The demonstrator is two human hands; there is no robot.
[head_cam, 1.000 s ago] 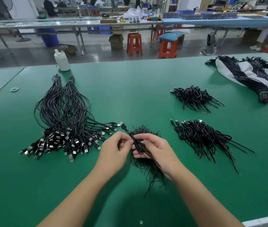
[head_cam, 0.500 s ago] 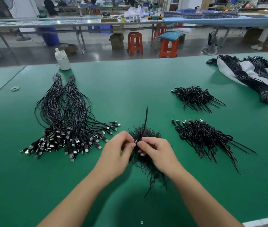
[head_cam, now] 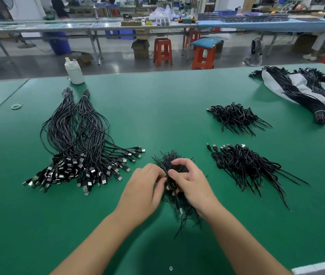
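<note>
Green table (head_cam: pixel 177 108): both hands' curled fingers (head_cam: pixel 179 162) pinch cable coil (head_cam: pixel 170 183).

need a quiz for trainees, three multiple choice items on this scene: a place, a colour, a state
1. Where is the white bottle? A on a stool B at the far edge of the table, on the left C on a bag
2. What colour is the table top? A green B blue C grey
3. The hands are: A lying flat B pointing C left hand and right hand both pinching a black cable
B, it stands behind the cable bundles; A, plainly green; C, both hands' fingers curl onto it.
</note>
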